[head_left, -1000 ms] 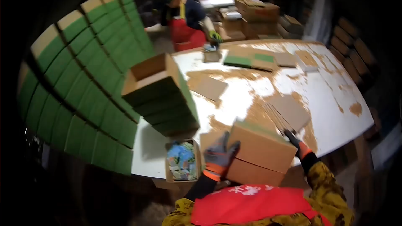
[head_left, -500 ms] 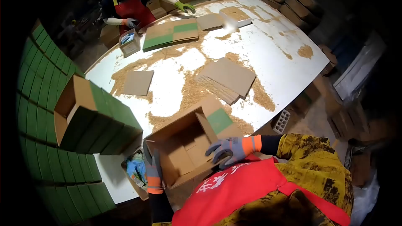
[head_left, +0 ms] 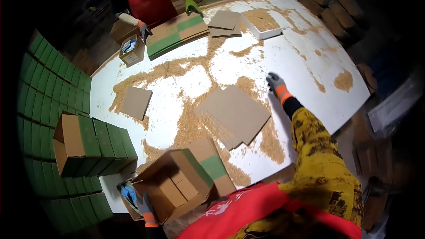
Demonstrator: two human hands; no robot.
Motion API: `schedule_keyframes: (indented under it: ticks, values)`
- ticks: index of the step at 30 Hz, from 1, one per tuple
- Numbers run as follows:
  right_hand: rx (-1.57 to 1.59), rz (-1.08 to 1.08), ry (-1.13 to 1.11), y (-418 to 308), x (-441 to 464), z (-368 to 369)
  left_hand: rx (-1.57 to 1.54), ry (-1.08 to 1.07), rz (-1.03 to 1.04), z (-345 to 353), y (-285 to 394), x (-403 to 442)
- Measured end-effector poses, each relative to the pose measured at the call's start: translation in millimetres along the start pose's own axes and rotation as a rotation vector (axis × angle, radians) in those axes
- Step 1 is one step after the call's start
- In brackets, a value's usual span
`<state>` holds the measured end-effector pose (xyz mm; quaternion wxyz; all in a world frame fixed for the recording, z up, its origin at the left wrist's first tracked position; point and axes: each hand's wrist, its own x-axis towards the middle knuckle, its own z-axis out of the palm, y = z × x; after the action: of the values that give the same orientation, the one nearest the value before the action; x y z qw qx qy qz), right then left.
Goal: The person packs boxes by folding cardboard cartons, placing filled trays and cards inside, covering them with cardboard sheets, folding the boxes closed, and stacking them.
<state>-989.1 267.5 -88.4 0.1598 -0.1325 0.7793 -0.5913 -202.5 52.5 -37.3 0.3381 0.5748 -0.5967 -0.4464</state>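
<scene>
An open cardboard box (head_left: 188, 168) with a green band is tilted at the table's near edge, its empty inside showing. My left hand (head_left: 146, 208), in a grey and orange glove, grips its left wall; the fingers are partly hidden. Over the white table, my right hand (head_left: 276, 85) reaches forward with its fingers loosely apart and nothing in them. Nearer to me than that hand lie overlapping cardboard sheets (head_left: 241, 113). Flat cardboard with a green stripe (head_left: 213, 166) lies beside the open box. A small box with blue packets (head_left: 128, 194) is beside my left hand.
Green-banded boxes (head_left: 104, 144) stand at the left, before a taller stack (head_left: 53, 90). Across the table (head_left: 305, 119), a co-worker (head_left: 150, 4) touches flat green-striped cartons (head_left: 177, 35). A white tray (head_left: 265, 33) holds brown shreds. A single sheet (head_left: 137, 102) lies left of centre.
My right hand has left the open box and moved forward and right over the table. The box has shifted left in my left hand. The co-worker's hands have moved to the flat cartons.
</scene>
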Motion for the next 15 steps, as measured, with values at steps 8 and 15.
schedule_keyframes:
  ticks: [8,15]
  values:
    - [-0.547,-0.228,0.187,-17,190,9,0.515,0.06,-0.01,-39,6,8]
    - [-0.683,-0.242,0.127,-35,295,9,0.371,0.035,-0.21,7,81,-19]
